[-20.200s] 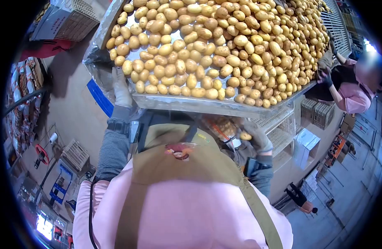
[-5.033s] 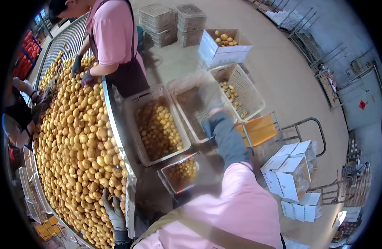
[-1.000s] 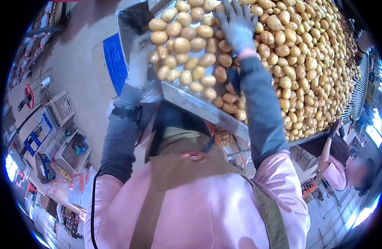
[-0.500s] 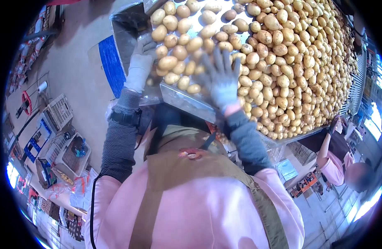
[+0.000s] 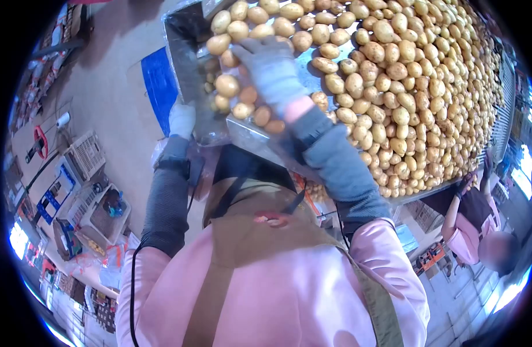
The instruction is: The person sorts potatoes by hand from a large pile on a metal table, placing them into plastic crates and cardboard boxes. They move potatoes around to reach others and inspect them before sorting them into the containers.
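Note:
Potatoes [image 5: 404, 87] cover a metal table, with its bare surface [image 5: 307, 70] showing in a gap. My right hand [image 5: 270, 65], in a grey glove, lies over potatoes near the table's left end, its fingers pointing up and left and partly blurred. Several potatoes [image 5: 227, 85] sit just below and left of it, at the chute [image 5: 191, 69] with clear plastic. My left hand [image 5: 182, 118], also gloved, is at the chute's outer left edge, beside the blue panel [image 5: 159, 78]; its fingers are too unclear to read.
A raised metal edge [image 5: 257, 136] runs between my body and the potatoes. At the right, a co-worker [image 5: 468, 231] stands by the table with hands near its edge. Crates [image 5: 104, 214] and a red-handled tool [image 5: 39, 143] are on the floor at left.
My right hand has moved left across the table, and potatoes near it have shifted toward the chute. My left hand has moved down and left, off the potatoes to the chute's outer side.

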Motion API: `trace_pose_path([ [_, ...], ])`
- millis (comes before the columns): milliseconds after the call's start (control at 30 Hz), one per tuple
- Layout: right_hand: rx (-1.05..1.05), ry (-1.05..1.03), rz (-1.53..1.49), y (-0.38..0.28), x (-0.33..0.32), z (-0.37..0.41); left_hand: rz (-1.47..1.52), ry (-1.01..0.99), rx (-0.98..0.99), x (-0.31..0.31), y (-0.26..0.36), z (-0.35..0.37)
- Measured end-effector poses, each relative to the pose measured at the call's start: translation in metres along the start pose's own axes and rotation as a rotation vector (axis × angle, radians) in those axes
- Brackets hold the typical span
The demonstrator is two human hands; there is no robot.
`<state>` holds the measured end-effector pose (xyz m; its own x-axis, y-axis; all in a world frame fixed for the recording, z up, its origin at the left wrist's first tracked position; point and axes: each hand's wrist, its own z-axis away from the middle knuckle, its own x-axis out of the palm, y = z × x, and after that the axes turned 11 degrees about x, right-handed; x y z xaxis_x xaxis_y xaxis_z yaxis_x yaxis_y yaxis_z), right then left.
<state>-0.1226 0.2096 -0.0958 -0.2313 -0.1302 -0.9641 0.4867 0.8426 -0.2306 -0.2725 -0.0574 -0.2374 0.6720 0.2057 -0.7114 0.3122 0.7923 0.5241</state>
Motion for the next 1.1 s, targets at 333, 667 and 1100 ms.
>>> trace_pose_path([
  [333,0.422,-0.105,-0.635,0.0,-0.044,0.018,0.27,0.417,0.364,-0.046,0.12,0.045],
  [667,0.388,0.191,0.062,0.17,-0.041,-0.053,0.895,-0.085,0.156,-0.083,0.245,0.054],
  [1100,0.765,0.106,-1.231,0.084,-0.092,0.067,0.713,-0.102,0.848,-0.042,0.329,0.047],
])
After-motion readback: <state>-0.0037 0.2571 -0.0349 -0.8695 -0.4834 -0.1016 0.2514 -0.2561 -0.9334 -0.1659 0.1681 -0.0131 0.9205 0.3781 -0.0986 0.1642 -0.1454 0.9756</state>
